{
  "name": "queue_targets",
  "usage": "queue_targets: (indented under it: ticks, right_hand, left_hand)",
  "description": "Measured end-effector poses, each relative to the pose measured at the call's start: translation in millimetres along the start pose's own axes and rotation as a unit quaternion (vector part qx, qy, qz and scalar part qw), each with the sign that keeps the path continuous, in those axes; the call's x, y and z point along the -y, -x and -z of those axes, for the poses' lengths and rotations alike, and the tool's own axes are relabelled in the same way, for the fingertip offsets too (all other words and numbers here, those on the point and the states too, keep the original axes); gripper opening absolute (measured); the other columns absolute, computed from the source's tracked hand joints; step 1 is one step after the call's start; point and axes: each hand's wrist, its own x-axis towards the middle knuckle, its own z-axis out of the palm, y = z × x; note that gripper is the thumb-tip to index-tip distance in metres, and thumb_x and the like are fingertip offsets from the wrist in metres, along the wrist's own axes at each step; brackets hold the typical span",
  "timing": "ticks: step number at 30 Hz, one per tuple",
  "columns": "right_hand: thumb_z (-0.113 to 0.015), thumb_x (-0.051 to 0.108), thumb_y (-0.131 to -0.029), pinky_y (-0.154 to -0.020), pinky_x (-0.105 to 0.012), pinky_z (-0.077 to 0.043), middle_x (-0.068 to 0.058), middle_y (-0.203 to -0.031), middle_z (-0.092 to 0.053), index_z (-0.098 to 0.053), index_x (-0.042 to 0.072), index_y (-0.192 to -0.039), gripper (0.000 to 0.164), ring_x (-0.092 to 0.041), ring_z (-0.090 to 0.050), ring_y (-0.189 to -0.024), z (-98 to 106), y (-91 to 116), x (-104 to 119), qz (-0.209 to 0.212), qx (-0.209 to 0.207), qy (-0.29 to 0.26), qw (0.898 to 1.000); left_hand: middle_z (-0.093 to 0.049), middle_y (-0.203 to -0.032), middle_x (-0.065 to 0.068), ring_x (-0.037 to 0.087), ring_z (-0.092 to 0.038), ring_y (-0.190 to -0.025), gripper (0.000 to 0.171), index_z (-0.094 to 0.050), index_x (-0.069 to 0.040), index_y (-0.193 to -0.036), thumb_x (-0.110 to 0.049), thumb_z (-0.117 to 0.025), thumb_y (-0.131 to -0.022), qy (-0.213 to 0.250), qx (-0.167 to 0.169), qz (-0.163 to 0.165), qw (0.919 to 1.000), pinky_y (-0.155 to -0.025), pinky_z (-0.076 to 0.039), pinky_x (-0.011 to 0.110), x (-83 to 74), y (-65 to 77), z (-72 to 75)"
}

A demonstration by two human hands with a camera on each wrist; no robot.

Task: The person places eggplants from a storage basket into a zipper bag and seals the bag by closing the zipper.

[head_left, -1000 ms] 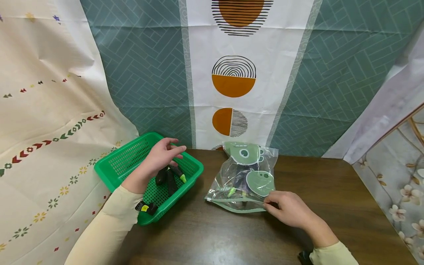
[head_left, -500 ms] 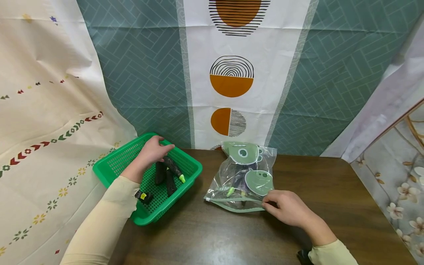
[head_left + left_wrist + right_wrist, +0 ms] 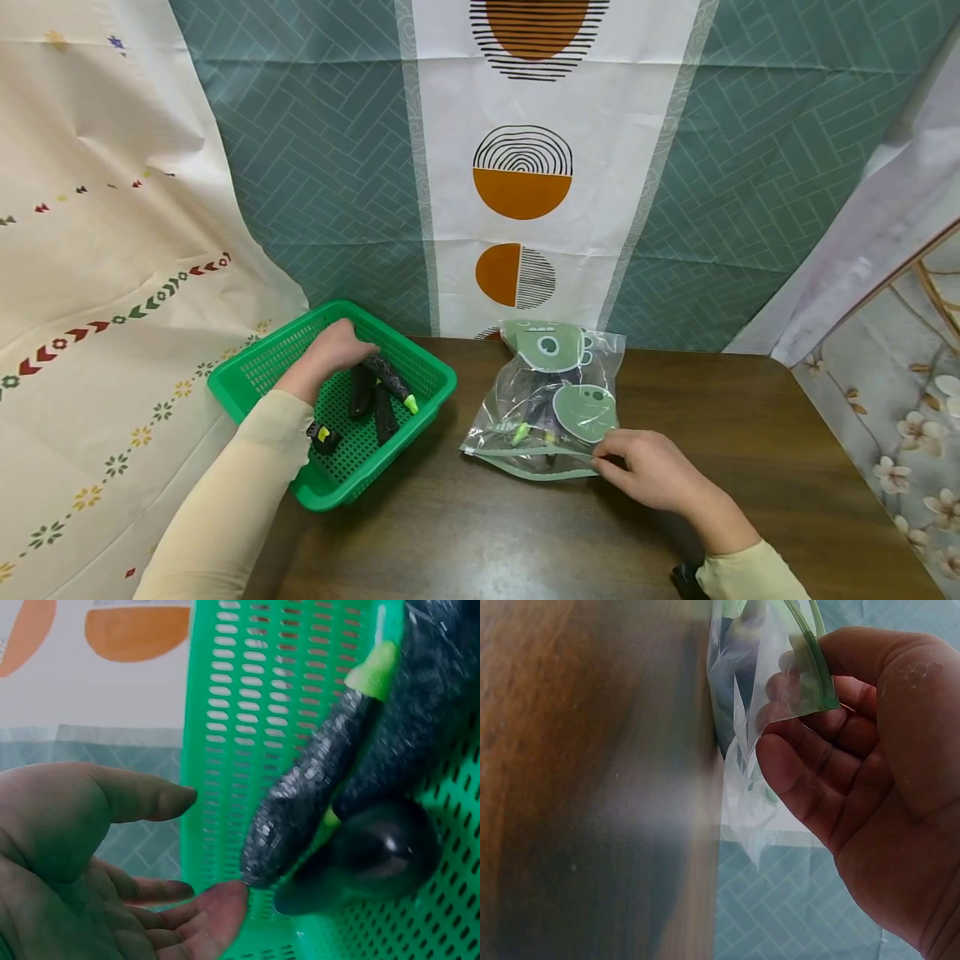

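Note:
In the head view, a green plastic basket (image 3: pixel 442 392) stands at the left with three dark eggplants in it. My left hand (image 3: pixel 330 350) reaches into it from above, at the far end of an eggplant (image 3: pixel 392 382) with a light green stem. Up close in the left wrist view, thumb and fingers are spread apart, the fingertips at the tip of that wrinkled eggplant (image 3: pixel 307 791). A smooth eggplant (image 3: pixel 386 844) lies below. With thumb and fingers, my right hand (image 3: pixel 652 471) pinches the mouth corner of a clear zip bag (image 3: pixel 498 417), which holds purple eggplants with green stems.
The basket and bag rest on a brown wooden table (image 3: pixel 480 542). Behind it hangs a teal and white patterned cloth (image 3: pixel 360 183). A cream cloth (image 3: pixel 112 275) hangs at the left, and a floral panel (image 3: pixel 900 417) borders the right.
My left hand has moved left and then down into the basket, to the end of the eggplant. The right hand keeps its pinch on the zip bag.

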Motion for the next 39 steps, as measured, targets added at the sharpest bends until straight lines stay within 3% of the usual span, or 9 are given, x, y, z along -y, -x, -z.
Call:
queue_targets:
  ticks: [5,8,15,22,33,39]
  right_hand:
    - [-0.084,0.014,-0.098,-0.071,-0.031,-0.059,0.024,-0.091,-0.067,-0.081,0.028,-0.095,0.014,0.002,-0.062,-0.08,-0.5,-0.2,-1.0,-0.001,0.005,-0.002,1.0]
    - [-0.084,0.015,-0.098,-0.07,-0.031,-0.058,0.024,-0.09,-0.067,-0.081,0.028,-0.095,0.014,0.003,-0.062,-0.08,-1.0,-0.5,-1.6,-0.001,0.008,-0.004,1.0]
    - [-0.084,0.016,-0.099,-0.071,-0.032,-0.058,0.024,-0.091,-0.067,-0.081,0.029,-0.095,0.013,0.002,-0.062,-0.08,-0.2,-1.0,-0.9,-0.006,0.011,-0.001,1.0]
    - [-0.083,0.016,-0.099,-0.071,-0.031,-0.058,0.024,-0.09,-0.066,-0.08,0.03,-0.095,0.015,0.002,-0.061,-0.08,0.7,-0.7,-0.4,-0.011,0.015,-0.005,1.0]
    - [-0.084,0.015,-0.099,-0.071,-0.032,-0.059,0.024,-0.092,-0.068,-0.081,0.028,-0.096,0.014,0.002,-0.063,-0.08,-1.2,-1.4,0.5,-0.004,0.01,-0.005,1.0]
    - [-0.084,0.015,-0.099,-0.071,-0.032,-0.058,0.025,-0.093,-0.068,-0.08,0.03,-0.096,0.016,0.002,-0.063,-0.081,-1.6,-0.3,0.6,0.001,0.004,0.0,1.0]
  left_hand:
    - [-0.033,-0.059,-0.004,0.014,-0.037,-0.049,0.042,-0.04,-0.018,-0.069,-0.019,-0.065,-0.103,-0.009,0.033,0.009,0.9994,-0.053,-0.04,0.033,11.1,-7.8,-5.5]
    - [-0.031,-0.058,-0.006,0.011,-0.035,-0.048,0.045,-0.039,-0.021,-0.067,-0.017,-0.065,-0.103,-0.011,0.05,0.008,0.9987,-0.05,-0.038,0.03,14.6,-10.7,-8.7]
    - [-0.034,-0.069,-0.001,0.017,-0.035,-0.059,0.036,-0.042,-0.017,-0.073,-0.012,-0.065,-0.101,-0.021,0.07,0.015,0.9972,-0.057,-0.037,0.035,19.4,-15.1,-15.6]
    - [-0.055,-0.092,0.013,0.029,-0.049,-0.08,0.013,-0.058,-0.004,-0.089,-0.01,-0.067,-0.098,-0.08,0.076,0.003,0.9939,-0.072,-0.042,0.043,16.6,-9.9,-19.6]
    - [-0.047,-0.081,0.006,0.024,-0.046,-0.071,0.026,-0.051,-0.012,-0.08,-0.011,-0.067,-0.1,-0.078,0.092,0.019,0.9925,-0.066,-0.041,0.04,24.5,-16.5,-24.5]
    - [-0.057,-0.096,0.015,0.031,-0.058,-0.077,0.015,-0.059,-0.004,-0.098,-0.016,-0.065,-0.106,-0.057,0.105,0.048,0.9917,-0.066,-0.054,0.045,24.3,-17.2,-26.5]
